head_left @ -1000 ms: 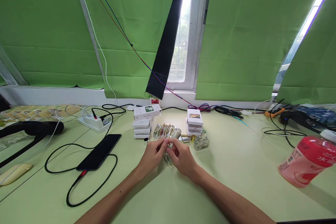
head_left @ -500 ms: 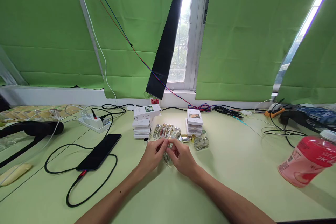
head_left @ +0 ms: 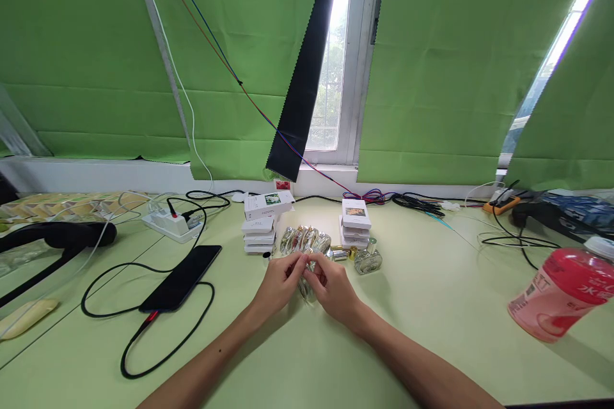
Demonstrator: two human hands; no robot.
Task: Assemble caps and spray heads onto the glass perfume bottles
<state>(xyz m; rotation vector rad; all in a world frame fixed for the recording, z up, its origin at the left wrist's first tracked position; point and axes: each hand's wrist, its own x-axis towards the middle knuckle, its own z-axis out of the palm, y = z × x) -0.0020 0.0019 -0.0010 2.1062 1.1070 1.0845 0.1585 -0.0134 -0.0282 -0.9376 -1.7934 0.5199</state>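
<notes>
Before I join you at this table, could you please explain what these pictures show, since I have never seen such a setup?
There is no machine: a person works with two bare hands, seen by one head-worn camera looking forward and down. The left hand and right hand come together at small glass bottles; what their fingers may hold is hidden. On the pale green table are also stacked white boxes, a phone with its cable to the left, and a pink container to the right.

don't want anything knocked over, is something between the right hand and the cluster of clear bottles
Nothing visible: the right hand overlaps the near side of the bottle cluster in view, its fingers meeting the left hand.
</notes>
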